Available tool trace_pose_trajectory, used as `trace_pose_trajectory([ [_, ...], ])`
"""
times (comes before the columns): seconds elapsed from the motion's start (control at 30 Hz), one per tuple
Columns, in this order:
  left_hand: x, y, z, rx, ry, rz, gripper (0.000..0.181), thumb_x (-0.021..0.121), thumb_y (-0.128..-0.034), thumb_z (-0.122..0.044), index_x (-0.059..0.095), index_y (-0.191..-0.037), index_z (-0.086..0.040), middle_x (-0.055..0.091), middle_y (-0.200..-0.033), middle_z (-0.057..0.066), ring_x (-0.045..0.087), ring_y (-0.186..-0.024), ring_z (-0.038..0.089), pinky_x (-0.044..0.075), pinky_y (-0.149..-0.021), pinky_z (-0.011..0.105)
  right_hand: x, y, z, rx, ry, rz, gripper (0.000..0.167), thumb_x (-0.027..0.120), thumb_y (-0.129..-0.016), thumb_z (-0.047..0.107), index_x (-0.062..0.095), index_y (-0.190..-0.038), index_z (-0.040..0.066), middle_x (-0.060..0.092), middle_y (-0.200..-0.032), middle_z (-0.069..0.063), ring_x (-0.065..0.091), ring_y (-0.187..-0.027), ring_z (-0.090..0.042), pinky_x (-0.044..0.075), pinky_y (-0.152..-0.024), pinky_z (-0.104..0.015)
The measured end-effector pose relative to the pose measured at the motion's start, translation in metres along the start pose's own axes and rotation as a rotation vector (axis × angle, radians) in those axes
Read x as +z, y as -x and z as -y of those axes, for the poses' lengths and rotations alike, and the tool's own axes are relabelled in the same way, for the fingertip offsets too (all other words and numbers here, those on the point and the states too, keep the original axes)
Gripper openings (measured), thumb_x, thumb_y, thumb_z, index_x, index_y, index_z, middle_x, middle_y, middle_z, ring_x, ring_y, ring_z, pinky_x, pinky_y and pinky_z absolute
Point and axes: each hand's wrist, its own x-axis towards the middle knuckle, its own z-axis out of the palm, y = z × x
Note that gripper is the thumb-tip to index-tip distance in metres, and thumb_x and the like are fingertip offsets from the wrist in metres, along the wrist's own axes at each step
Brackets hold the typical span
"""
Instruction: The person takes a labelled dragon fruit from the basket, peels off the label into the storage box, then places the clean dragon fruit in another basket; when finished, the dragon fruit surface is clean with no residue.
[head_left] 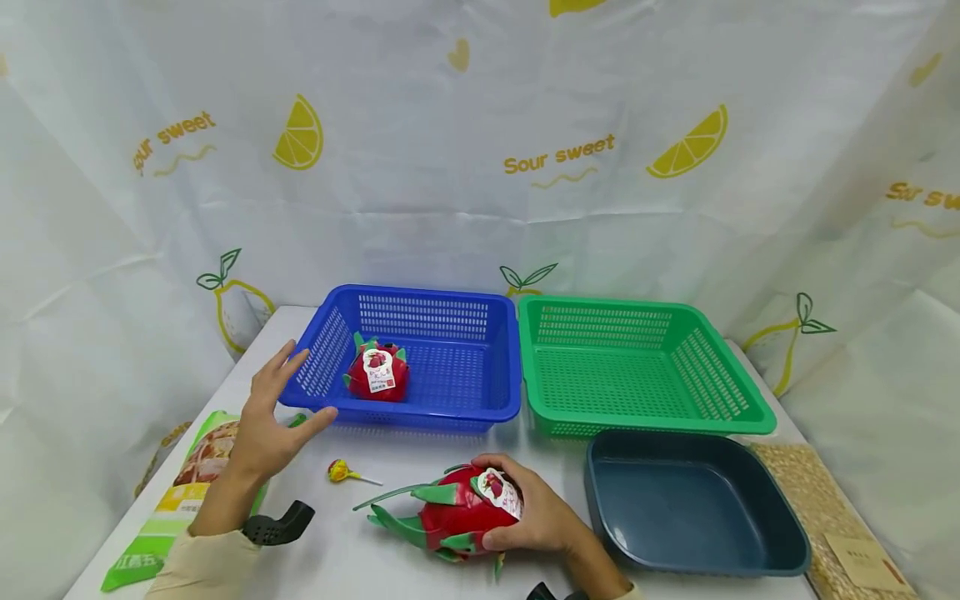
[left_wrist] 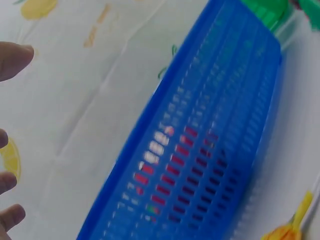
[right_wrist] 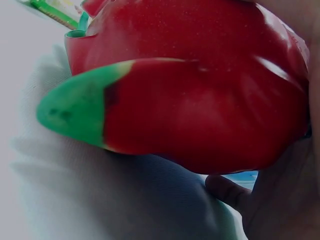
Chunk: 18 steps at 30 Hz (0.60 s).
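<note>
A red dragon fruit with green scales and a white label is gripped by my right hand, fingers over the top and thumb along its near side. It is low over or on the table; which of the two I cannot tell. The right wrist view shows its glossy red skin up close. My left hand holds nothing, fingers spread apart beside the left side of the blue basket. Another labelled dragon fruit lies inside that basket, seen through its slots in the left wrist view.
A green basket stands right of the blue one. In front of it is a dark blue tub, with a bag of grain farther right. A yellow lollipop lies mid-table. Under my left arm rests a green food packet.
</note>
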Motion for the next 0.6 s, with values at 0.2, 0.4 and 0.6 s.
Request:
trace_pose_trajectory([
  [0.2,0.016,0.006,-0.017,0.173,0.089,0.074,0.084,0.082,-0.0696,-0.012,0.045,-0.144,-0.010,0.029,-0.154,0.010,0.022,-0.139,0.037,0.023,-0.096,0.074,0.000,0.002,-0.001,-0.010,0.011,-0.003,0.078,0.082,-0.071,0.028,0.046,-0.137,0.008,0.060,-0.120,-0.004,0.058,-0.106,-0.023,0.050,-0.087,-0.036],
  [0.4,0.034,0.008,-0.030,0.284,0.150,0.158,0.085,0.084,-0.0670,-0.014,0.047,-0.143,-0.010,0.035,-0.150,0.011,0.030,-0.137,0.033,0.031,-0.102,0.060,0.001,0.002,-0.001,-0.025,0.030,-0.022,0.075,0.081,-0.071,0.028,0.049,-0.136,0.012,0.061,-0.119,-0.004,0.059,-0.105,-0.023,0.050,-0.087,-0.036],
  [0.6,0.051,0.014,-0.039,0.279,0.204,0.270,0.089,0.085,-0.0688,-0.023,0.043,-0.146,-0.014,0.034,-0.152,0.008,0.030,-0.138,0.030,0.030,-0.100,0.064,0.002,0.002,0.000,-0.018,0.032,-0.030,0.074,0.081,-0.070,0.029,0.049,-0.135,0.015,0.060,-0.120,-0.002,0.059,-0.106,-0.022,0.050,-0.088,-0.035],
])
